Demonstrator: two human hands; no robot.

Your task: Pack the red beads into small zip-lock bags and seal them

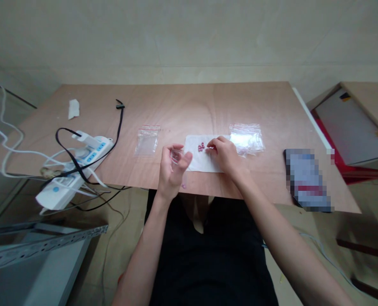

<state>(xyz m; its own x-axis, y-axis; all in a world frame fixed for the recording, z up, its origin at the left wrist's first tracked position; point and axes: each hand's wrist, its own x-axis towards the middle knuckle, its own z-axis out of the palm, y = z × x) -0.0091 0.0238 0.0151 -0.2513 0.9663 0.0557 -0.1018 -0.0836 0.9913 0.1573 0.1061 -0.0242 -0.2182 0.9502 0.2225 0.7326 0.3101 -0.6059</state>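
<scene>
My left hand (pixel 171 170) is curled around a small clear plastic bag (pixel 184 179), whose lower end hangs beside the thumb with something pinkish at the bottom. A white sheet (pixel 193 165), perhaps paper or cloth, lies on the table between my hands. Several small dark red, bead-like pieces (pixel 201 147) are clustered on it. Just right of them, my right hand (pixel 224 155) rests over the sheet with thumb and fingertips drawn together; what they pinch, if anything, is hidden. A shiny stack of clear zip bags (pixel 246 139) lies behind and to the right of that hand.
More clear zip bags (pixel 147 141) lie at left on the wooden table (pixel 189 102). A white power strip (pixel 77 172) with tangled cables occupies the left end, near a black cable (pixel 121 123) and a white scrap (pixel 74 109). A blurred-out phone (pixel 306 180) lies at right.
</scene>
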